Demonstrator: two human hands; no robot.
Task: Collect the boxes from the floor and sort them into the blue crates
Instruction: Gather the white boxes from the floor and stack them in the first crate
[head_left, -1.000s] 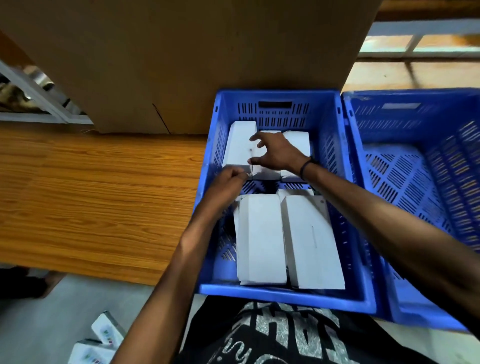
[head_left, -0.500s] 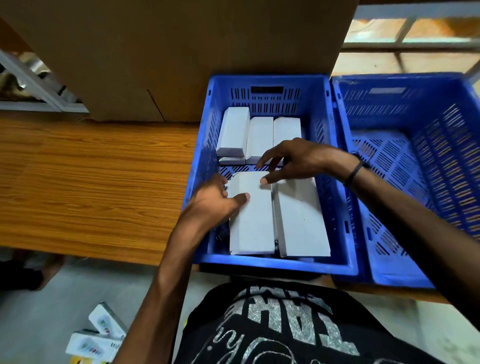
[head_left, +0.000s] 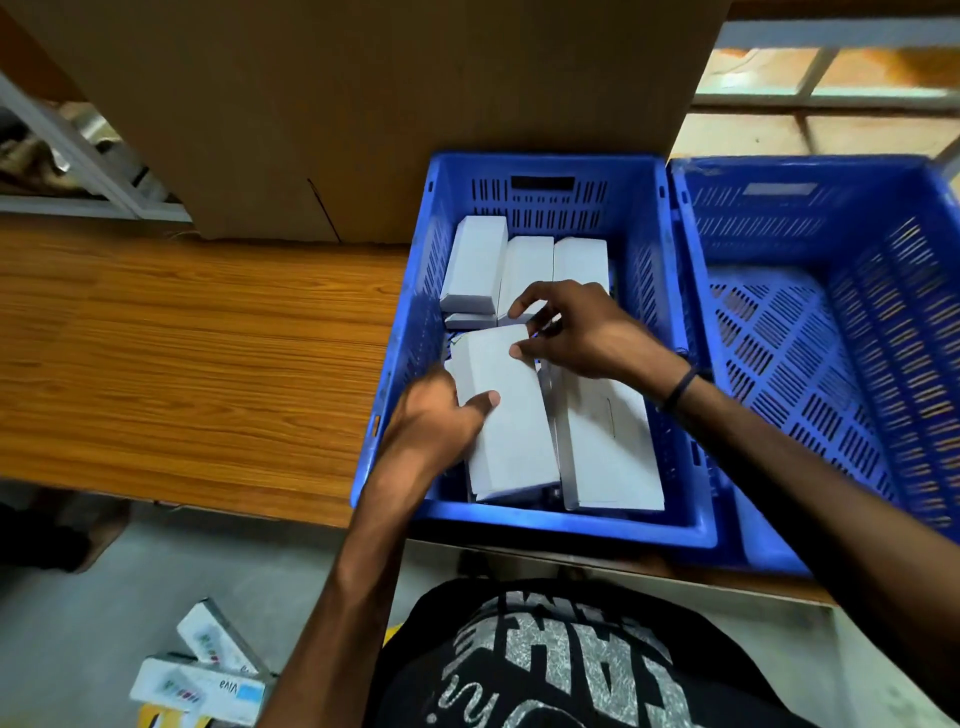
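I stood at a wooden table (head_left: 171, 364) with orange-brown grain. A big cardboard carton (head_left: 363, 104) rose behind it. Grey floor (head_left: 78, 623) lay below, and to my right daylight came through what looked like a white-framed window (head_left: 810, 78).

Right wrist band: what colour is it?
Black; the wrist band shows clearly in the head view.

Right hand (head_left: 587, 332) is back from the far row of white boxes (head_left: 524, 270) to the near pair; its fingertips now pinch the far end of the near-left box (head_left: 511, 415). Left hand (head_left: 436, 421) has dropped from the crate's middle to that box's left edge, thumb on top. The box now sits skewed, far end lifted and leaning left.
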